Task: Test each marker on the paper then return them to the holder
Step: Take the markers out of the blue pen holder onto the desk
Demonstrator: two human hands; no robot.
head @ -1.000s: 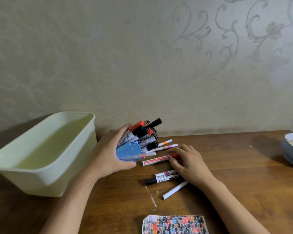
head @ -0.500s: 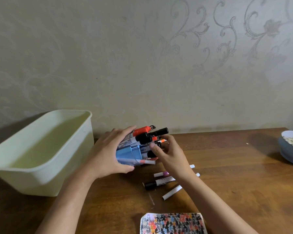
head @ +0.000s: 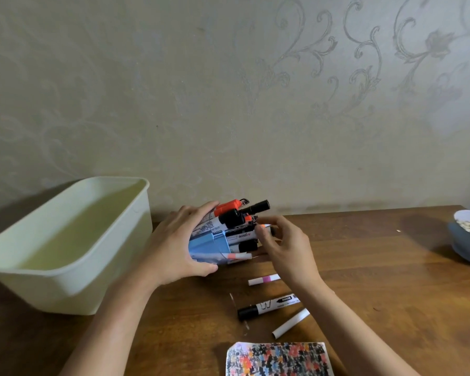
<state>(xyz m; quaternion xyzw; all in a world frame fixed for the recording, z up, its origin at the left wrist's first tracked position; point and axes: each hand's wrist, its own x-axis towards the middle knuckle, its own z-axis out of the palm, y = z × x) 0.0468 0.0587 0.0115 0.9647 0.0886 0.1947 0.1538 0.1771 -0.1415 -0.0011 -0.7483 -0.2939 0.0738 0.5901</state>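
Your left hand (head: pixel 174 251) wraps the tipped blue plastic marker holder (head: pixel 209 246); your right hand (head: pixel 285 248) pinches a white orange-tipped marker (head: pixel 263 227) at its mouth. Markers are light, stiff, slick: take mid-barrel. The black-capped white marker (head: pixel 267 306) on the wooden bench (head: pixel 377 280) has print too small to read

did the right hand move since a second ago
Yes. The right hand left the table beside the black-capped marker and rose toward the wall, to the marker tips sticking out of the tilted blue holder.
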